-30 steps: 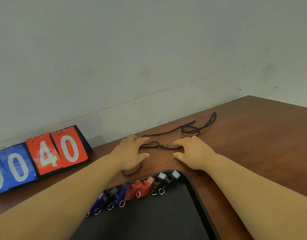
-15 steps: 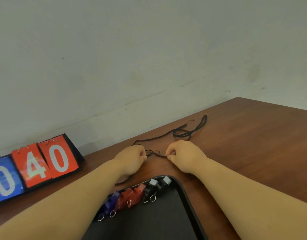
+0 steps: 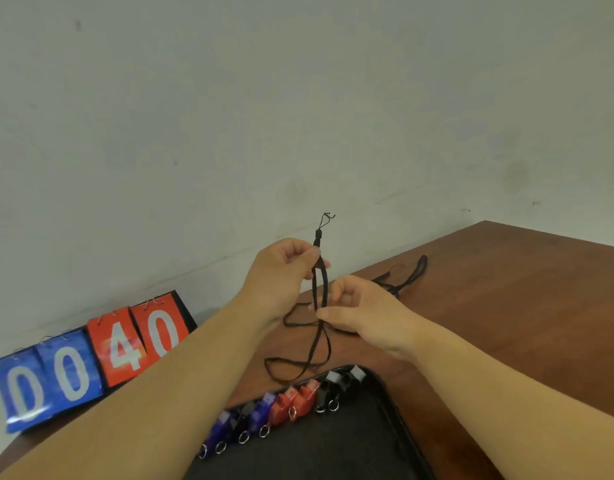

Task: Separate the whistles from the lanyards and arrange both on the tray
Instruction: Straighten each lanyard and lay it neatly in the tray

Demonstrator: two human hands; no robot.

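1. Lanyard (image 3: 320,289), black cord, no whistle on it. Held upright above the table; its clip end with a thin loop points up, and the slack hangs down in loose loops that reach the far rim of the tray.
2. Left hand (image 3: 281,275). Thumb and forefinger pinched on the cord just below the clip; other fingers curled.
3. Right hand (image 3: 361,313). Fingertips closed on the same cord lower down, both strands gathered between them.
4. Whistles (image 3: 291,405), blue, red and black, each with a small metal ring. Set in a row along the tray's far edge, touching one another.
5. Tray (image 3: 333,452), black, nearest the viewer; its middle is bare.
6. Second lanyard (image 3: 407,280), black, lying loose on the table (image 3: 506,306) beyond the right hand.
7. Flip scoreboard (image 3: 91,358), blue and red cards, standing at the left by the wall; not part of the task.
8. Risks, judged:
   - the hanging loops may catch a whistle ring and drag the row out of line;
   - the loops may knot if pulled straight too fast;
   - a thin cord may slip from so light a pinch and drop in a heap.
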